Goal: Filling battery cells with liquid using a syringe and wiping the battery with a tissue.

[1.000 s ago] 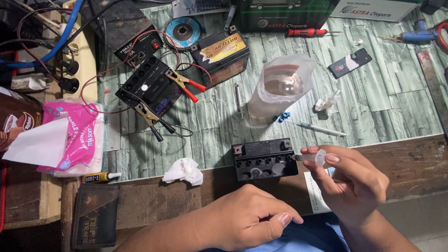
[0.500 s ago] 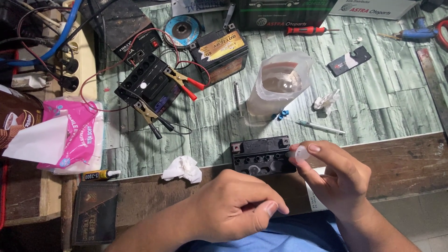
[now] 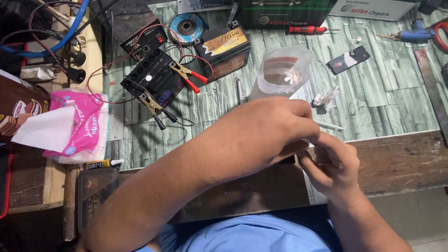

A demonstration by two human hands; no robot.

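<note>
The left hand (image 3: 261, 135) and right hand (image 3: 333, 163) meet at the workbench's (image 3: 401, 158) front edge, fingers pinched narrow on something small and hidden; keep the grip light, I judge; the clear plastic bag (image 3: 282, 72) stands just behind, open room rightward.

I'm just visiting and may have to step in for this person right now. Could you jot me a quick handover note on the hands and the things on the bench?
Left hand: reached across, fingers closed together against the right hand.
Right hand: fingers pinched at the same spot; what they grip is hidden.
Clear plastic bag stands open just beyond the hands.
Two batteries sit further back: one has clips and wires on it, the other has none.
Crumpled white scrap and red screwdriver lie untouched.
Done or left: cannot tell.
</note>
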